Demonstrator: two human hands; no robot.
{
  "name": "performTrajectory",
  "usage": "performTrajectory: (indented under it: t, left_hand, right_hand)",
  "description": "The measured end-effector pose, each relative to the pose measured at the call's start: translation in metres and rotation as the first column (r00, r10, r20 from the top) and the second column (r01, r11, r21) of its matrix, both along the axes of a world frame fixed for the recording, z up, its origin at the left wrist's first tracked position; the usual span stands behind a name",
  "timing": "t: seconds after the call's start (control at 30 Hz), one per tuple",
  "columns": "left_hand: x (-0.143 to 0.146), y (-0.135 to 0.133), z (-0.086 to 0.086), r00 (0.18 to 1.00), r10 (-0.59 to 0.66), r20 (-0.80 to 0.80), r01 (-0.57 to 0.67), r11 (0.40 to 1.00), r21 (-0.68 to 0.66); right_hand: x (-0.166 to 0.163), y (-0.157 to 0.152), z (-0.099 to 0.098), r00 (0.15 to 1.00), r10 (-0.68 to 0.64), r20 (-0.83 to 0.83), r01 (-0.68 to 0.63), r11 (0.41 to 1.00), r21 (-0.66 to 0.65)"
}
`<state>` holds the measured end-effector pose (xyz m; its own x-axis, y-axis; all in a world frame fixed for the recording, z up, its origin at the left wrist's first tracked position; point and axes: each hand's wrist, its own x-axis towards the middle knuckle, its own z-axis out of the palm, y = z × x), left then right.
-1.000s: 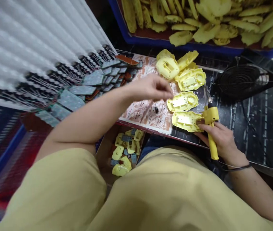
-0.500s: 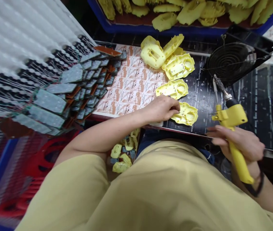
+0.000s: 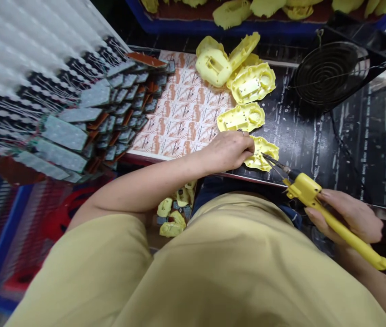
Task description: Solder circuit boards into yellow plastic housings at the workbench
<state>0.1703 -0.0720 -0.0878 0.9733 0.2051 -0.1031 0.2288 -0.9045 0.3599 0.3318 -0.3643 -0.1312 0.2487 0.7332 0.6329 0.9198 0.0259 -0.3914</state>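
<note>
My left hand [image 3: 230, 151] is closed in a pinch and pressed on the left end of a yellow plastic shell [image 3: 264, 153] near the table's front edge; what the fingers pinch is too small to see. My right hand [image 3: 348, 218] grips the yellow handle of a soldering iron [image 3: 319, 200], whose metal tip touches the same shell. Another shell [image 3: 241, 117] lies just behind it, and several more [image 3: 237, 68] are piled farther back.
A heap of circuit boards with wires [image 3: 87, 113] fills the left. A printed sheet [image 3: 182, 118] covers the table's middle. A black fan [image 3: 329, 72] stands at the right. A blue crate [image 3: 193, 25] of yellow parts runs along the back. A box of small parts [image 3: 175, 213] sits below the table's edge.
My left hand dropped from above the printed sheet onto the nearest shell. My right hand pulled the iron back to the right, then swung its tip down onto that shell.
</note>
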Motion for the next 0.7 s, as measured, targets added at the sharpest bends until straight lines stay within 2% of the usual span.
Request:
performTrajectory:
  t: [0.1,0.17,0.37,0.57,0.7]
  left_hand:
    - [0.0,-0.001,-0.003,0.999,-0.04,0.034,0.038,0.997,0.063]
    - [0.0,-0.001,-0.005,0.997,-0.061,0.052,0.055,0.993,0.104]
    - [0.002,-0.003,-0.003,0.997,-0.068,0.024,0.063,0.986,0.157]
    - [0.005,-0.004,0.0,0.996,-0.086,0.024,0.08,0.98,0.184]
    - [0.007,-0.004,0.005,0.997,-0.07,-0.019,0.072,0.985,0.155]
  right_hand:
    - [-0.005,0.005,0.004,0.987,0.15,0.058,-0.154,0.985,0.08]
    - [-0.005,0.006,0.002,0.983,0.183,0.02,-0.183,0.982,0.049]
    - [-0.004,0.009,0.001,0.982,0.19,0.022,-0.19,0.981,0.026]
    - [-0.002,0.005,0.016,0.966,0.257,0.033,-0.25,0.957,-0.147]
    - [0.003,-0.006,0.016,0.983,0.184,-0.022,-0.185,0.969,-0.163]
